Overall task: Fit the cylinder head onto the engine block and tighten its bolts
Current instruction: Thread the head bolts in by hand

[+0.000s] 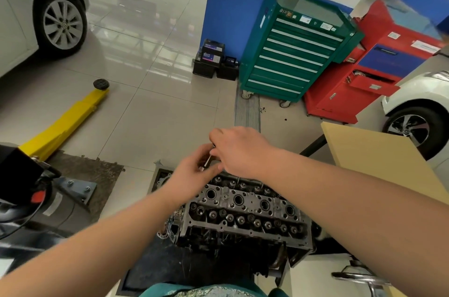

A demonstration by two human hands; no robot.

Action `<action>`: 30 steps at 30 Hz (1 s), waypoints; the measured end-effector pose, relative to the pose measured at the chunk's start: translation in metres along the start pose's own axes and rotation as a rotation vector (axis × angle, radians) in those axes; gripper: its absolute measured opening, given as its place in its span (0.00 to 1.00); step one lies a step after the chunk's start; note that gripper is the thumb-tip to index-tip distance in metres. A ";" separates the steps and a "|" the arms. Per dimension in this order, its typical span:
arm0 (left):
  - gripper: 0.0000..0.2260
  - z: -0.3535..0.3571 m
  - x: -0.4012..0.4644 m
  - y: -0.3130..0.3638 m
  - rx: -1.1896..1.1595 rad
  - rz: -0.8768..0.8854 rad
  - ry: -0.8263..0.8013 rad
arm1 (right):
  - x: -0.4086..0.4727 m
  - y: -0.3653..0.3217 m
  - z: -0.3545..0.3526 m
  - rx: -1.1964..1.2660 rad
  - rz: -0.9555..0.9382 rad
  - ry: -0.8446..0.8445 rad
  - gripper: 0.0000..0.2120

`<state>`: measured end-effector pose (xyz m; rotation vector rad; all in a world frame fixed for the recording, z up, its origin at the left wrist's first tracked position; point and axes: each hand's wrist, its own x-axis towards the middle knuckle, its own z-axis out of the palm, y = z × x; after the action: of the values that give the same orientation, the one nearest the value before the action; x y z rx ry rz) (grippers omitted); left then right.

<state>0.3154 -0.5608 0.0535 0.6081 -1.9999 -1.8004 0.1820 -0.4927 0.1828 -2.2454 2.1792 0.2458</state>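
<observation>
The grey cylinder head (245, 209) sits on top of the engine block (233, 239) low in the middle of the head view, its valve springs and round bores facing up. Both hands are over its far end. My right hand (239, 151) grips the upper end of a slim metal bolt (208, 160). My left hand (192, 170) pinches the bolt's lower end with thumb and fingertips. The bolt hangs tilted just above the head's far left corner; its tip is hidden by my fingers.
A yellow lift arm (65, 121) lies on the tiled floor at left. A green tool cabinet (291, 53) and a red cabinet (359, 78) stand behind. A tan board (379, 165) leans at right. Cars stand at both edges, and car batteries (213, 61) by the blue wall.
</observation>
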 end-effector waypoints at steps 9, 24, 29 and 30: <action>0.12 0.070 0.031 0.008 -0.164 -0.201 0.571 | -0.007 -0.005 0.011 0.037 0.068 -0.009 0.05; 0.15 0.062 0.006 0.001 -0.128 -0.164 0.577 | 0.001 -0.018 0.009 -0.060 0.159 -0.044 0.11; 0.09 0.077 0.042 0.002 0.244 -0.244 0.590 | 0.002 -0.015 0.007 -0.108 0.210 -0.032 0.09; 0.09 0.069 0.049 -0.001 0.380 -0.312 0.493 | 0.000 -0.010 0.006 -0.081 0.171 -0.030 0.10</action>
<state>0.2372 -0.5305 0.0446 1.3957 -1.9687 -1.2401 0.1913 -0.4915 0.1759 -2.0784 2.3897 0.3732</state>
